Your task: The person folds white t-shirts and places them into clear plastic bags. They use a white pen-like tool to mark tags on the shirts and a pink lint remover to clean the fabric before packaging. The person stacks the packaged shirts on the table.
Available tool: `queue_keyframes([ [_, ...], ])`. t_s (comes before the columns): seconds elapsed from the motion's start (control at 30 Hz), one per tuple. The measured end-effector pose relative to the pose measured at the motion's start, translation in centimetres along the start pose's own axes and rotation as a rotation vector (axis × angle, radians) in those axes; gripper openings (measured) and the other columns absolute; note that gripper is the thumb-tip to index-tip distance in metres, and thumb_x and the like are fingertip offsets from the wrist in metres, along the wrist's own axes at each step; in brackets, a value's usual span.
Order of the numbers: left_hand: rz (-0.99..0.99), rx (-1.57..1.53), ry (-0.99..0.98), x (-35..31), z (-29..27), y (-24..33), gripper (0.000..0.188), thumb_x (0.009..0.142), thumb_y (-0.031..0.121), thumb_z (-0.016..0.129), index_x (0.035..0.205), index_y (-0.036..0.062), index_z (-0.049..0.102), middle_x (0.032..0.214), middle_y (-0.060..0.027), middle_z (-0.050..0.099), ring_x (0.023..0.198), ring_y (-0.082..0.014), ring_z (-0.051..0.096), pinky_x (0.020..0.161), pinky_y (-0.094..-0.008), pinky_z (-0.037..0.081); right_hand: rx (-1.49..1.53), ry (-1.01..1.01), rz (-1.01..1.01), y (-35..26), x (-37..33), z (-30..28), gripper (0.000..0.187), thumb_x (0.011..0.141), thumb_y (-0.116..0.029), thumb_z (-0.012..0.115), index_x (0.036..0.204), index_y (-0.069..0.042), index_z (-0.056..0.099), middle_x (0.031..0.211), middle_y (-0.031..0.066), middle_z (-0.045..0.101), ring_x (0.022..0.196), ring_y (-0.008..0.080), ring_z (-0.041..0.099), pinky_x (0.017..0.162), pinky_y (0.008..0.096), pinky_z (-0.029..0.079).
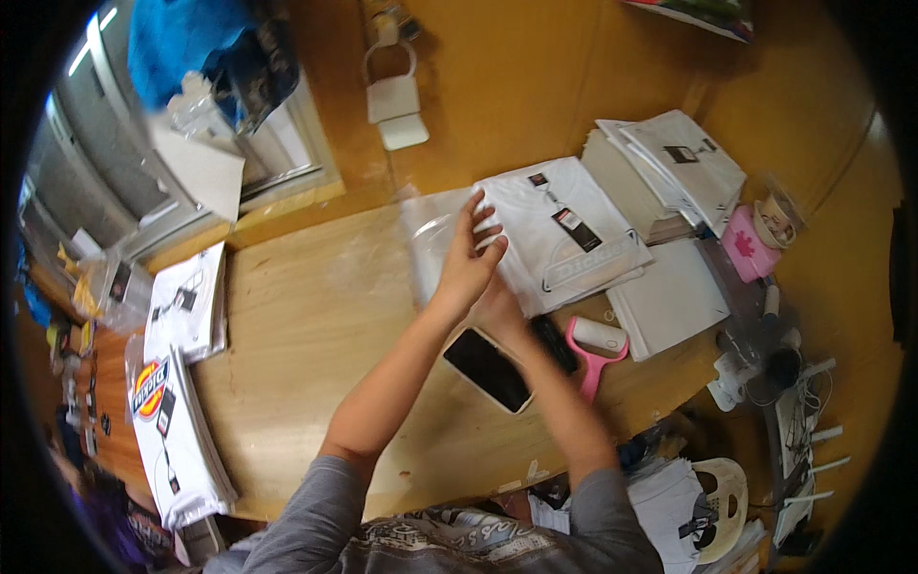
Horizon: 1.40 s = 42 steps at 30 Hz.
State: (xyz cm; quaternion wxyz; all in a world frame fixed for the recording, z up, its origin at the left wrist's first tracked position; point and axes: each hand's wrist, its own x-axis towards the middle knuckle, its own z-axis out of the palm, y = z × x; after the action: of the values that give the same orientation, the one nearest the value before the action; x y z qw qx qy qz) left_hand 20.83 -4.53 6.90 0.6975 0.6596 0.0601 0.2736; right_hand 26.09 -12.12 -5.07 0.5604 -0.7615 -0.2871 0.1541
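My left hand (469, 258) is raised over the wooden table, its fingers apart and slightly bent, with nothing visible in them. Close behind its wrist is my right hand (497, 298), smeared by motion and partly covered, so its fingers do not show. Both hands are in front of a folded white T-shirt (521, 215) with black hang tags and pale lettering. A clear plastic bag (421, 230) lies at that shirt's left edge; I cannot tell whether either hand touches it. Below the hands lies a phone (490, 368) with a dark screen and light case.
A pink lint roller (598, 344) lies beside a black object (553, 342). White sheets (669, 297), stacked bagged shirts (684, 158) and a pink container (749, 244) stand right. More folded white shirts (182, 440) lie along the table's left end. A padlock-shaped hanger (394, 100) hangs on the wall.
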Motion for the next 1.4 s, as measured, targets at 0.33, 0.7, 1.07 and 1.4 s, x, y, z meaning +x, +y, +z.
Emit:
queue_keyframes([
  [0.33,-0.074,0.561,0.322,-21.2,-16.0,6.8,0.046,0.079,-0.001,0.048,0.121,0.0053,0.031,0.11,-0.0115,0.046,0.085,-0.0167,0.053,0.077,-0.0275,0.041,-0.724,0.872,0.133,3.5,9.9,-14.3,0.067,0.071,-0.026,0.061,0.126,-0.006,0.03,0.134,0.0205,0.018,0.122,0.0356,0.02,0.095,0.0517,0.022],
  [0.7,-0.241,0.753,0.675,-35.2,-20.7,9.8,0.047,0.077,-0.003,0.048,0.121,0.0045,0.033,0.111,-0.0118,0.046,0.082,-0.0145,0.053,0.073,-0.0254,0.042,-1.427,-0.09,0.071,4.1,5.1,-4.3,0.059,0.078,-0.021,0.049,0.128,-0.038,0.022,0.138,0.0105,0.014,0.122,0.0411,0.016,0.087,0.0656,0.022],
  [1.07,-0.943,1.64,1.359,-54.1,-42.9,16.8,0.036,0.077,0.026,0.054,0.103,0.0014,0.053,0.096,-0.0178,0.055,0.089,-0.0348,0.05,0.076,-0.0395,0.04,-0.143,-0.718,-0.411,-14.8,-5.2,22.2,0.027,0.082,-0.02,0.051,0.099,0.0,0.055,0.095,0.0108,0.057,0.081,0.0172,0.055,0.073,0.0271,0.043],
  [1.4,-1.007,1.409,1.295,-53.1,-47.2,17.9,0.042,0.06,0.034,0.07,0.081,-0.0008,0.06,0.088,-0.0172,0.056,0.082,-0.0324,0.055,0.069,-0.0388,0.044,-0.313,-0.711,-0.873,-22.8,-4.2,53.7,0.033,0.081,-0.017,0.047,0.107,0.002,0.05,0.106,0.0196,0.052,0.098,0.0331,0.049,0.085,0.0379,0.038],
])
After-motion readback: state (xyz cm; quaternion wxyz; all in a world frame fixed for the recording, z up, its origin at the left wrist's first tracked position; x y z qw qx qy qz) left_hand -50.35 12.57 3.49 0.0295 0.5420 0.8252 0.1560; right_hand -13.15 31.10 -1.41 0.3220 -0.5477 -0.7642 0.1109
